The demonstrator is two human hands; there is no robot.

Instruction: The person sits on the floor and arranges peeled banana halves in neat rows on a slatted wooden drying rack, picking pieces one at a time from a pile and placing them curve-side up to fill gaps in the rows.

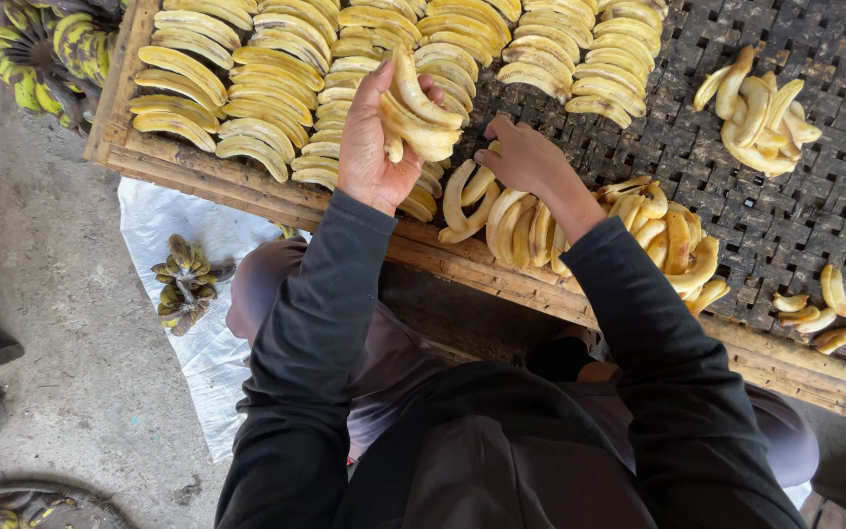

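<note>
left hand (372, 147) raised over the woven drying rack (815, 211), grip clamped on a stack of peeled bananas (413, 113); thumb on the far side, fingers wrapped under. the stack sits above the near end of the neat rows of peeled bananas (247, 83) laid across the rack's left part. right hand (526, 162) rests palm down on the mesh, fingertips touching a loose heap of bananas (580, 230) by the rack's near wooden edge; whether its grip is together or apart cannot be told, fingers hidden under the hand. another small pile (758, 113) lies well apart at far right. unpeeled green-black bunch (183, 284) on a white sheet (212, 362) on the floor, left of the knees.
</note>
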